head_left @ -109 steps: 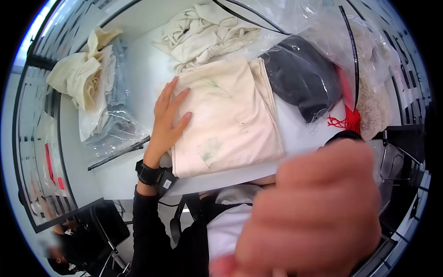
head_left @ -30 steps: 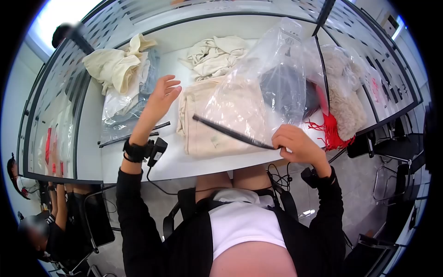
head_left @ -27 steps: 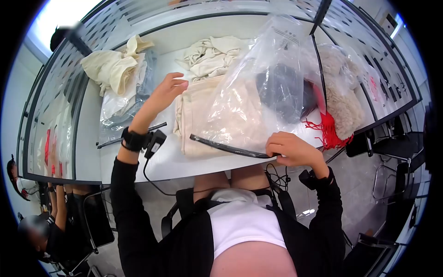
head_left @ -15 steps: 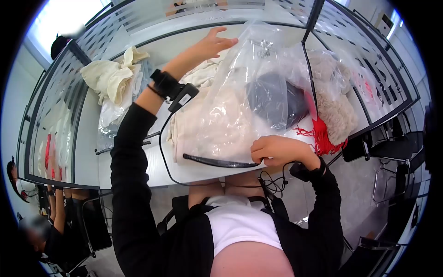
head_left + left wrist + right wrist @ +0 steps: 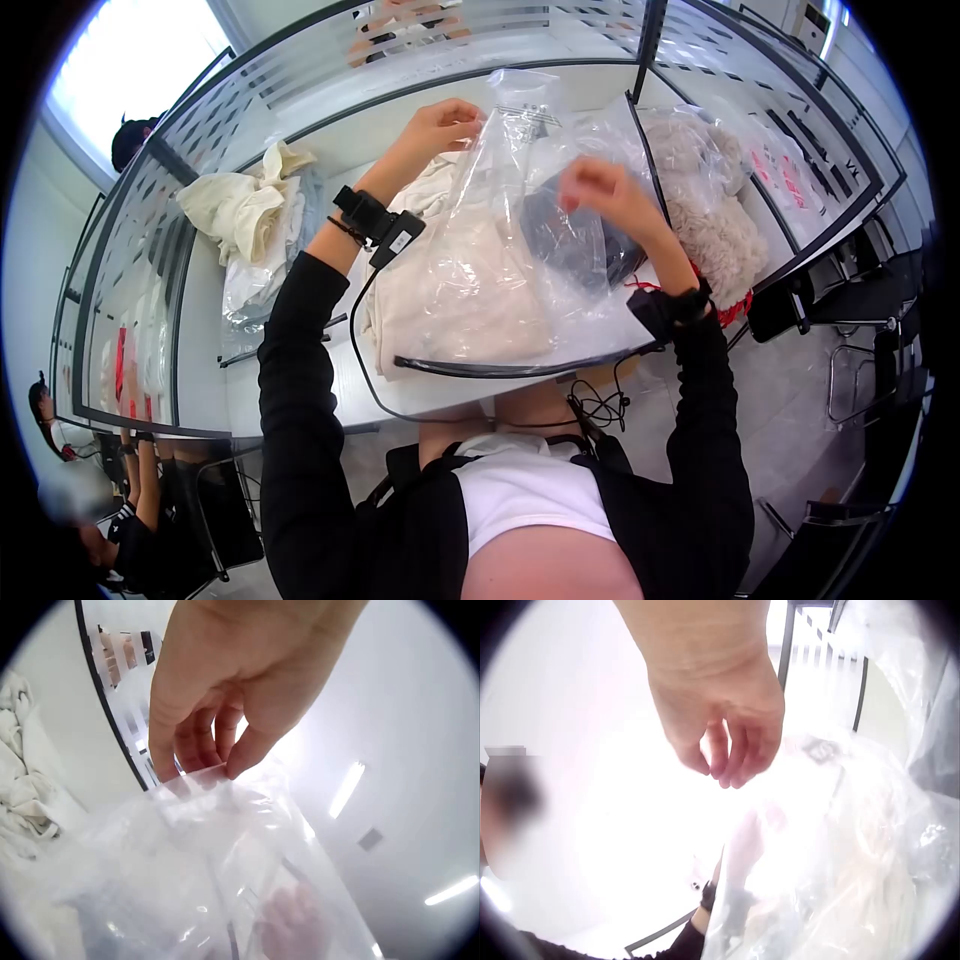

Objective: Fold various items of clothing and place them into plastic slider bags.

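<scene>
A: Biggest first?

B: White table (image 5: 450, 390), then the clear bag (image 5: 520, 140), running from upper centre of the frame down to lower centre, over the folded cream cloth (image 5: 395, 300). Probably light, limp and slippery; quick to cling or crease.

A: And the cloth?

B: Soft, likely heavier than the bag. Best supported from below with 2 hands, at opposite edges.

A: Anything in the way?

B: Tan plush (image 5: 715, 240) at right, cloth pile (image 5: 235, 215) at upper left, and, closer, a dark grey bundle (image 5: 565, 240) partly under the bag.

A: Grip on the bag?

B: Best by the far edge, or by the black strip (image 5: 470, 371) along the near edge, seemingly stiffer.

A: Hands?

B: Left hand (image 5: 440, 130): thumb and fingertips pinching the bag's far edge. Right hand (image 5: 605, 190): fingers loosely bent, thumb apart, holding nothing. Smallest: red fringe (image 5: 735, 305), at right.
</scene>
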The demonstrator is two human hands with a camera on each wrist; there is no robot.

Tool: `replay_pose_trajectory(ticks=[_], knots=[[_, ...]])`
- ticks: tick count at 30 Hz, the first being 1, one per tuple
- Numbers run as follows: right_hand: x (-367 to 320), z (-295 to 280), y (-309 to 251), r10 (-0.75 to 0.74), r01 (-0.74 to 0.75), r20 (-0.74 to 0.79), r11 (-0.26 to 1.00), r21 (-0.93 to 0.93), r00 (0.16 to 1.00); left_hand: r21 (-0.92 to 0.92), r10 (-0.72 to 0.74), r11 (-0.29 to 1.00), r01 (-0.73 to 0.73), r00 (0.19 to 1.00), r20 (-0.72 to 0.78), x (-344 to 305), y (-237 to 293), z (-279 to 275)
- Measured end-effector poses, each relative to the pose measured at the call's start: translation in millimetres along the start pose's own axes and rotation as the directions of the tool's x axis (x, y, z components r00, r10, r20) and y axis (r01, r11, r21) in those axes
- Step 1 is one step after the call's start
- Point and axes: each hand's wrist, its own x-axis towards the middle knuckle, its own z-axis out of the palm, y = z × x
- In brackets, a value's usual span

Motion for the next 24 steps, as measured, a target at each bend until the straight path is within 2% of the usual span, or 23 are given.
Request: replay_pose_trajectory(ticks=[1, 2, 3, 5, 8, 11, 12, 15, 18, 21, 23, 24], knots=[[11, -14, 14, -0.059, 0.046, -0.217, 0.997, -0.064, 0.974, -0.028, -0.021, 0.999, 0.020, 1.000, -0.014, -4, -1, -4], [22, -26, 29, -0.125, 0.075, -0.419, 0.988, -0.134, 0.899, -0.028, -0.031, 0.999, 0.031, 0.999, -0.022, -10, 0, -7], [30, -31, 35, -0.251, 0.029, -0.542, 0.923, -0.384, 0.802, -0.029, -0.044, 0.999, 0.043, 0.999, -0.031, -16, 2, -10], [43, -43, 51, -0.239, 0.017, -0.568, 0.930, -0.367, 0.788, -0.034, -0.042, 0.999, 0.041, 0.998, -0.048, -28, 1, -17], [48, -34, 65, 0.140, -0.236, -0.479, 0.961, -0.146, 0.867, -0.052, -0.030, 0.998, 0.027, 0.997, -0.066, -43, -7, -27], [47, -14, 67, 0.269, -0.302, -0.265, 0.949, -0.092, 0.926, -0.096, -0.026, 0.995, 0.018, 0.997, -0.079, -55, -11, -31], [47, -10, 68, 0.269, -0.273, -0.098, 0.962, -0.022, 0.958, -0.121, -0.038, 0.992, 0.029, 0.997, -0.074, -59, -12, -32], [60, 6, 56, 0.374, -0.361, -0.045, 0.915, 0.181, 0.926, -0.213, -0.056, 0.976, 0.046, 0.998, -0.038, -66, -10, -33], [73, 9, 49, 0.391, -0.366, -0.030, 0.884, 0.292, 0.920, -0.299, -0.068, 0.952, 0.069, 0.998, 0.014, -75, -10, -33], [86, 9, 59, 0.284, -0.275, 0.006, 0.923, 0.268, 0.959, -0.273, -0.141, 0.952, 0.138, 0.990, 0.008, -81, -2, -34], [93, 12, 63, 0.271, -0.276, 0.054, 0.924, 0.264, 0.961, -0.229, -0.192, 0.957, 0.176, 0.980, -0.048, -85, 3, -31], [95, 15, 64, 0.267, -0.278, 0.078, 0.924, 0.263, 0.961, -0.200, -0.223, 0.956, 0.215, 0.975, -0.019, -81, -2, -36]])
